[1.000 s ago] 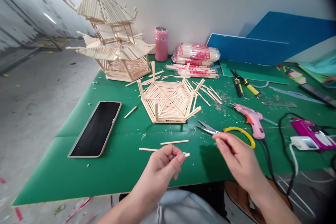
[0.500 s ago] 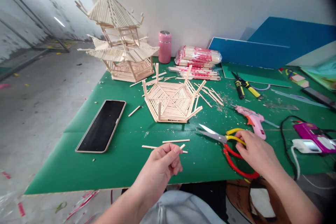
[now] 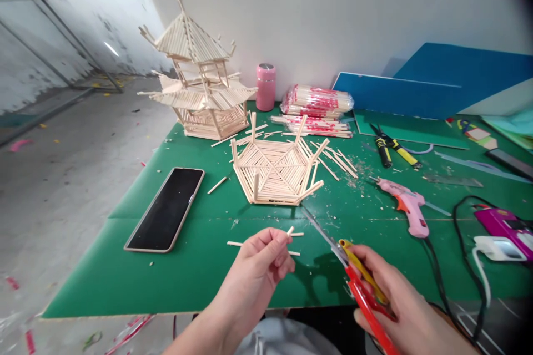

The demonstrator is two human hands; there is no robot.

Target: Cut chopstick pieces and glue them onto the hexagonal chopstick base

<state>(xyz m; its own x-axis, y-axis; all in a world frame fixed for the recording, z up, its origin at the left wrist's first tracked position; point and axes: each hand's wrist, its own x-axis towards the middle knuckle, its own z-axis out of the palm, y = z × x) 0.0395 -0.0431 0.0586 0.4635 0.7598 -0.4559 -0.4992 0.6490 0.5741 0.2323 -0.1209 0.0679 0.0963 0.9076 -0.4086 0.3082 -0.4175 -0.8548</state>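
Observation:
My left hand [image 3: 266, 258] pinches a short wooden stick [image 3: 290, 231] between thumb and fingers, near the table's front edge. In my right hand [image 3: 387, 288] is a pair of scissors [image 3: 339, 252] with red and yellow handles, lifted off the table, its blades pointing up and left. Behind both hands stands a hexagonal stick base [image 3: 275, 169] with short upright posts at its corners. Loose sticks [image 3: 234, 243] lie beneath and beside my left hand, partly hidden by it.
At the back left rises a stick pagoda [image 3: 208, 91]. A phone [image 3: 166, 208] lies left. Around the back are a pink flask [image 3: 265, 87] and bagged sticks [image 3: 316, 101]. Pliers [image 3: 395, 147], a pink glue gun [image 3: 406, 205] and a purple power strip [image 3: 506, 224] lie right.
My right hand has lifted the scissors off the table and brought them left and nearer, turning the handles into its grip. My left hand still holds the short stick. The camera view has shifted slightly.

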